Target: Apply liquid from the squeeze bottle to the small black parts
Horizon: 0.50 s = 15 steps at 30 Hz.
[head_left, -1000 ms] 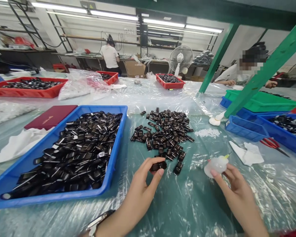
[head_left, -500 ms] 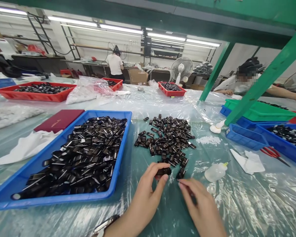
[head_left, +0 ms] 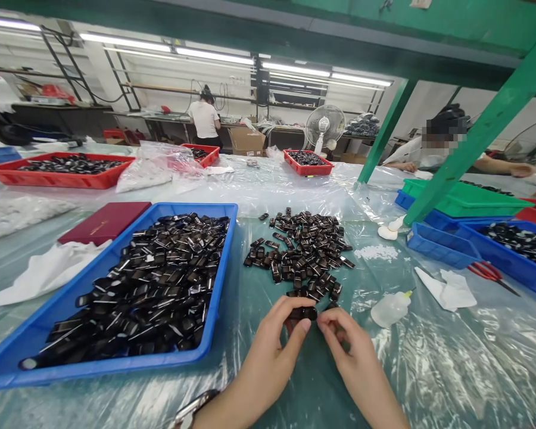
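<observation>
My left hand pinches a small black part between thumb and forefinger, low over the plastic-covered table. My right hand is curled just to its right, fingertips meeting the same part's right end. Directly beyond both hands lies a loose pile of small black parts. A small squeeze bottle with a yellow-green tip lies on the table to the right of my right hand, untouched. A blue tray heaped with black parts sits to the left.
A maroon box and white cloth lie left of the blue tray. White tissue, red scissors, blue trays and a green tray fill the right. Red trays and a fan stand farther back. Other people work nearby.
My right hand has let go of the squeeze bottle, which now lies on the table, and moved left to join my left hand at the black part.
</observation>
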Tool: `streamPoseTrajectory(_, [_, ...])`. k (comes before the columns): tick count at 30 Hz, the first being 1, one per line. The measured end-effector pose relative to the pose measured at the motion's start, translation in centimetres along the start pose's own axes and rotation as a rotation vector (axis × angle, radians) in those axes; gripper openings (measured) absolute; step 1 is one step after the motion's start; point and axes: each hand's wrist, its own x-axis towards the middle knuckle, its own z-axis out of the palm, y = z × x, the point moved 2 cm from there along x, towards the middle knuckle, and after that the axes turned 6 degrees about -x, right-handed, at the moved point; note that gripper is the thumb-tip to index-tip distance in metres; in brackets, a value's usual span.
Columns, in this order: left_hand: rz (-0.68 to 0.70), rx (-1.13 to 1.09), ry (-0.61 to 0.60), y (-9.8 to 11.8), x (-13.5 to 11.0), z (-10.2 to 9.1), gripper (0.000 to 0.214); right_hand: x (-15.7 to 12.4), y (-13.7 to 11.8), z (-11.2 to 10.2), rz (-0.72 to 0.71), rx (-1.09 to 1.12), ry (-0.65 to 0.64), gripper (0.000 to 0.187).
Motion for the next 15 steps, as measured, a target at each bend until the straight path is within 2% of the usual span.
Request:
streamPoseTrajectory(7, [-0.017,-0.176,-0.152,0.2,-0.1,0.4,0.022,-0.5,-1.8,-1.4,0.224,0.601,-0.194,0.024])
streamPoseTrajectory(15, [-0.011,-0.158,-0.241,1.0,-0.4,0.0,0.023,-1.0,-1.7,-1.1,0.359,0.921,-0.290,0.020])
